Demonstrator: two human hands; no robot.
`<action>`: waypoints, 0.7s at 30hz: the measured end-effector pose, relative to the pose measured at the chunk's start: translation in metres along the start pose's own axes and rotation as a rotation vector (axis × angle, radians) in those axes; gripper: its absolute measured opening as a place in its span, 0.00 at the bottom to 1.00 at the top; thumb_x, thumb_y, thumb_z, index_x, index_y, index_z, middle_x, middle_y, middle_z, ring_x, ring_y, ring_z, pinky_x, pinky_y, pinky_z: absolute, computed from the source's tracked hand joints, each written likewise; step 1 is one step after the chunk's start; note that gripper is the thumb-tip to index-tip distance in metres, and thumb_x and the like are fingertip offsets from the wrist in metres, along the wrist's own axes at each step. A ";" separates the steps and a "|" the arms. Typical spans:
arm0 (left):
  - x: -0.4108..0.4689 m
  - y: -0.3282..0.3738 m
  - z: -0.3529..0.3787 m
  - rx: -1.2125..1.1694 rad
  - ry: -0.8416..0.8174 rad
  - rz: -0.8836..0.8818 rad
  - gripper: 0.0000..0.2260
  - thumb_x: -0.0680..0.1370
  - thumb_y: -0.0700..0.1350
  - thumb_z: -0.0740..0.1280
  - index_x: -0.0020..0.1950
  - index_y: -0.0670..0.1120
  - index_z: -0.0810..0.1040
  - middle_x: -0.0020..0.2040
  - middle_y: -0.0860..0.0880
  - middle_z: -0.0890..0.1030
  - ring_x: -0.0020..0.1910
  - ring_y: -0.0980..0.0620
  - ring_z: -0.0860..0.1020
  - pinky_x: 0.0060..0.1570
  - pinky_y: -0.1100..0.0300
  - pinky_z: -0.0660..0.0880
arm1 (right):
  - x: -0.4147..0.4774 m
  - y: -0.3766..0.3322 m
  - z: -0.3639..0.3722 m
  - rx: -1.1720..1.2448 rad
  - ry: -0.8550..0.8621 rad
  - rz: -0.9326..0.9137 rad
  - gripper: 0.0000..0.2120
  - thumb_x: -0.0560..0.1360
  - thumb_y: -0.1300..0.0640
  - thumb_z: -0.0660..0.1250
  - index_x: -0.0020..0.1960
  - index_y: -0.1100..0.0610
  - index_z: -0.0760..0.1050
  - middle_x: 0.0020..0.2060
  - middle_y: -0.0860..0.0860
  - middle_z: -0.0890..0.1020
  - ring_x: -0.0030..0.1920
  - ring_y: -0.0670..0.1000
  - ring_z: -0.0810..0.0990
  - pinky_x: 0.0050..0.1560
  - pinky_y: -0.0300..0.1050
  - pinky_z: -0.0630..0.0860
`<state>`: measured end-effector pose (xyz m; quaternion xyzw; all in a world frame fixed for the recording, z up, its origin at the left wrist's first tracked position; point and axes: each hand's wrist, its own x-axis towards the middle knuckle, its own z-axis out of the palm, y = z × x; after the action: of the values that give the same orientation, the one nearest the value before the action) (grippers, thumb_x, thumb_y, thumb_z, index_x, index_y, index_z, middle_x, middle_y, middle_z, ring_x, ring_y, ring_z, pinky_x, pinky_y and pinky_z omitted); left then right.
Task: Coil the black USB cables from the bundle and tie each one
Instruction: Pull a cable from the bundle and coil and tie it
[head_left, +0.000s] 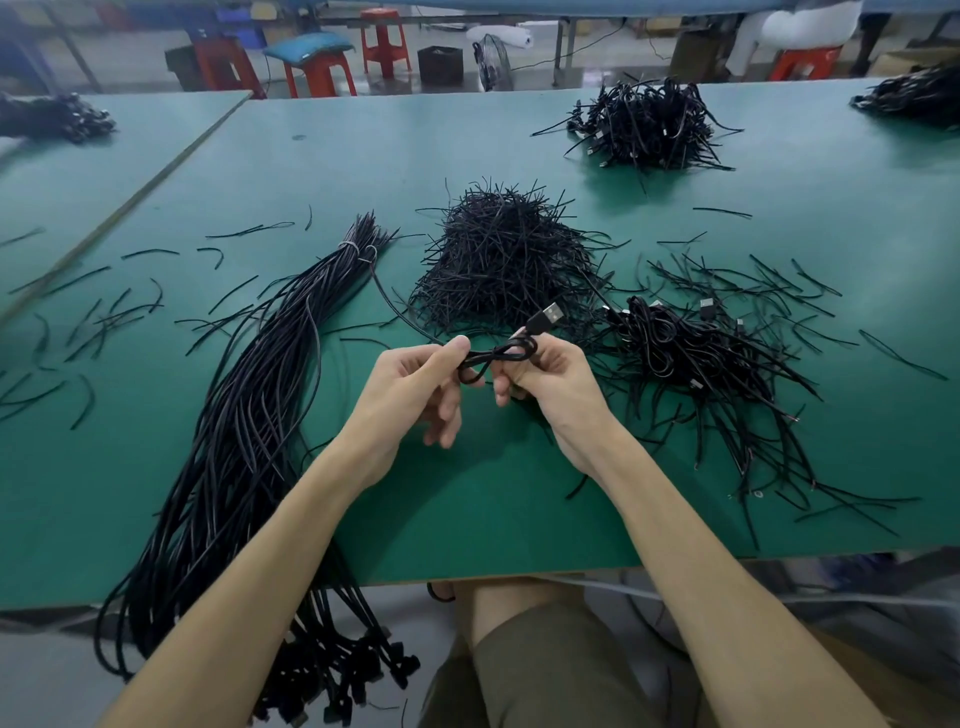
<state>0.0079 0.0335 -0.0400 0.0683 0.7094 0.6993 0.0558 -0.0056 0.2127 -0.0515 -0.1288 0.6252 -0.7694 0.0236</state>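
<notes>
Observed remotely through the head view.

1. Hands. The left hand (415, 384) pinches one end of a small cable loop between thumb and forefinger. The right hand (550, 384) grips the loop's other end, fingers curled round it. Both are engaged; neither is free.

2. Task item. The USB cable (498, 356) is held clear of the tabletop (493, 519), just on the near side of the heap of ties (504, 260). Its loop lies with the long axis running hand to hand, left to right. The USB plug (545, 316) stands out above the right hand, angled toward the heap.

3. Governing relation. The uncoiled run leaves the left hand and travels past the heap's left edge to the banded end of the bundle (249, 415), which lies left of the heap. I judge the slack must come in from that side, so the left hand is the nearer one to feed it. Whether the run passes under the band I cannot tell; the strands merge there.

4. Surroundings. A pile of coiled cables (691, 353) sits right of the heap. A further pile (644, 124) lies beyond the heap, to the right.

5. Progress. Coiling appears only begun; no tie is on this cable.
</notes>
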 end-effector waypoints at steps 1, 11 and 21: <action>0.000 0.000 -0.001 -0.029 -0.033 -0.001 0.18 0.82 0.57 0.66 0.39 0.47 0.82 0.26 0.48 0.71 0.21 0.47 0.73 0.22 0.62 0.64 | 0.000 -0.001 0.000 0.010 0.005 0.001 0.13 0.81 0.66 0.63 0.41 0.56 0.78 0.30 0.49 0.80 0.30 0.47 0.76 0.36 0.38 0.72; -0.008 0.002 0.004 -0.070 -0.327 0.072 0.16 0.84 0.53 0.64 0.48 0.43 0.84 0.35 0.47 0.80 0.29 0.49 0.78 0.27 0.63 0.70 | 0.000 0.000 -0.003 -0.013 -0.065 0.001 0.10 0.77 0.53 0.65 0.41 0.59 0.73 0.30 0.48 0.78 0.33 0.51 0.74 0.40 0.44 0.71; -0.005 -0.011 0.010 0.655 0.227 0.623 0.16 0.79 0.52 0.73 0.37 0.45 0.74 0.37 0.54 0.70 0.34 0.54 0.70 0.35 0.62 0.66 | 0.008 0.014 0.002 -0.257 -0.163 0.037 0.12 0.80 0.74 0.60 0.40 0.64 0.72 0.29 0.52 0.75 0.30 0.49 0.72 0.34 0.39 0.71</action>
<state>0.0141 0.0429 -0.0514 0.2151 0.8401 0.4250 -0.2595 -0.0148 0.2063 -0.0636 -0.1813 0.7168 -0.6694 0.0716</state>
